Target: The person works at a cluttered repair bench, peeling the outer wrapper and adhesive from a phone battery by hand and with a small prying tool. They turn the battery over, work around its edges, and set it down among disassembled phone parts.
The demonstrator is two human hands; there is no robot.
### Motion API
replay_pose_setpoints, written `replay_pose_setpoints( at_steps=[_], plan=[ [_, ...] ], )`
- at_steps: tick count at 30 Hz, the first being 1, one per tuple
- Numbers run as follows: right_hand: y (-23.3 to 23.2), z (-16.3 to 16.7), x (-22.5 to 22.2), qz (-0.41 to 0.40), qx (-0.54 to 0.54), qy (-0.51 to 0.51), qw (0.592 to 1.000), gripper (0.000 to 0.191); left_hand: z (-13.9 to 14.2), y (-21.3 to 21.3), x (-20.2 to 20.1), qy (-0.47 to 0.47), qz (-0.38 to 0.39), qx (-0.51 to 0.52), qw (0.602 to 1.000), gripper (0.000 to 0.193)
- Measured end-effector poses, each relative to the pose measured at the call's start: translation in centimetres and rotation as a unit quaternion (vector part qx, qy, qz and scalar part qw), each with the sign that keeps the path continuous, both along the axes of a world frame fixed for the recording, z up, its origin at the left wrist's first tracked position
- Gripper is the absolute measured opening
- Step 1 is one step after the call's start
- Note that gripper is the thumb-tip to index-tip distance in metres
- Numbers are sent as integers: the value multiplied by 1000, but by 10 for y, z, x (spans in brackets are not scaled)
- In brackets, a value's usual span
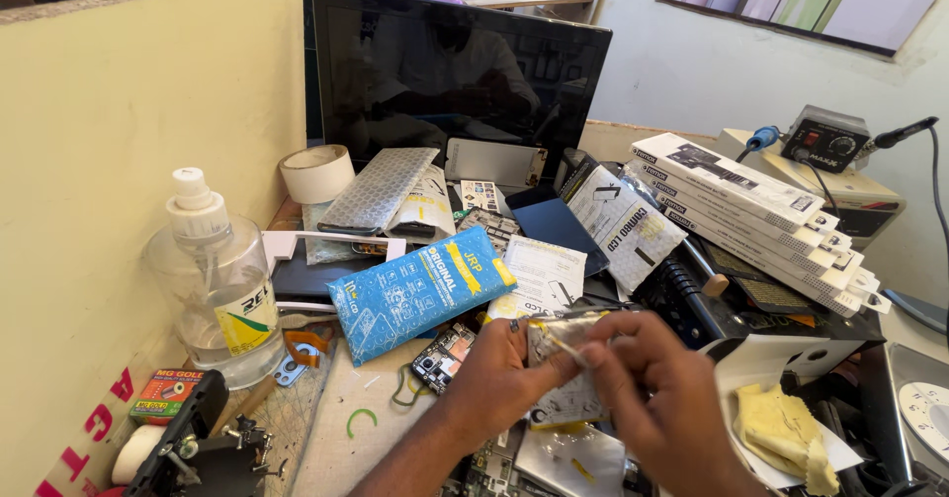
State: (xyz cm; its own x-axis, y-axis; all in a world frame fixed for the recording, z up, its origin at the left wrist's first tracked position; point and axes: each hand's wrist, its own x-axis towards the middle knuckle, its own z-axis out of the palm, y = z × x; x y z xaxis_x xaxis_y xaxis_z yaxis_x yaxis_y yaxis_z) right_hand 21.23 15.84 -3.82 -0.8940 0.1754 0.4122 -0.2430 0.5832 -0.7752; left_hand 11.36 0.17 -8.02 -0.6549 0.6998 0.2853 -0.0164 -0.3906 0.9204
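My left hand grips a small flat silvery part with yellow tape strips, held upright over the cluttered bench. My right hand pinches the part's upper edge, where a yellow strip lifts between thumb and forefinger. Under the hands lie a small circuit board and a clear plastic bag. Both forearms reach in from the bottom edge.
A blue flat package lies left of the hands and a clear pump bottle stands further left. A dark monitor stands behind, white boxes are stacked at right, and a yellow cloth lies at lower right.
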Motion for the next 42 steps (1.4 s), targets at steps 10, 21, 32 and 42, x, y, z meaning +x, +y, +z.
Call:
replay_pose_setpoints(
  at_steps=[10, 21, 32, 42],
  plan=[
    [-12, 15, 4, -40, 158, 42, 986, 19, -7, 5, -3, -42, 17, 21, 999, 24],
    [-19, 6, 10, -39, 138, 12, 990, 26, -1, 0, 0, 99, 78, -100, 987, 17],
    [-19, -3, 24, 219, 284, 94, 929, 29, 3, -2, 0, 14, 46, -32, 998, 25],
    [24, 25, 1, -62, 27, -55, 996, 15, 15, -12, -2, -159, -23, 73, 984, 36]
  ],
)
